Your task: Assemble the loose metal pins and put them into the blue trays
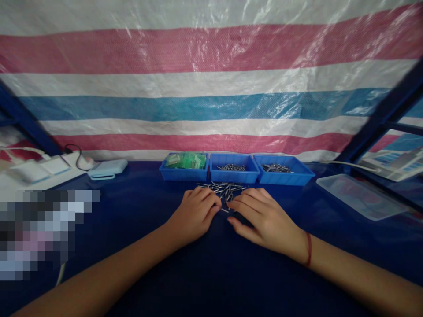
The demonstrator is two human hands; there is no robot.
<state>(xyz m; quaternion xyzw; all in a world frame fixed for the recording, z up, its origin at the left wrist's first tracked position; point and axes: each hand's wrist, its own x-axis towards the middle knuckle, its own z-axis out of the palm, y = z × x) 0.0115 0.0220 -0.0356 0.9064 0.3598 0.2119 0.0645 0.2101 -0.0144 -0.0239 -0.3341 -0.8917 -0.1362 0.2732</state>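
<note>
A loose pile of thin metal pins, perhaps rivets or screws (228, 189), lies on the dark blue tabletop between my two hands. My left hand (200, 209) rests at the pile's left edge with its fingers curled and the thumb against them; whatever it may pinch is hidden. On the opposite side, my right hand (261, 215) has its fingers stretched toward the pins and its thumb apart. Its fingertips reach the pile's near edge, and a red cord circles that wrist. One pin (224, 210) lies just in front of the pile, between the hands.
Behind the pile stand three blue bins: the left bin (185, 176) with green-and-clear packets, the middle bin (234, 177) and right bin (286, 178) with small metal pieces. A translucent lid (360, 198) lies right. A power strip (53, 169) and light-blue case (109, 168) sit left.
</note>
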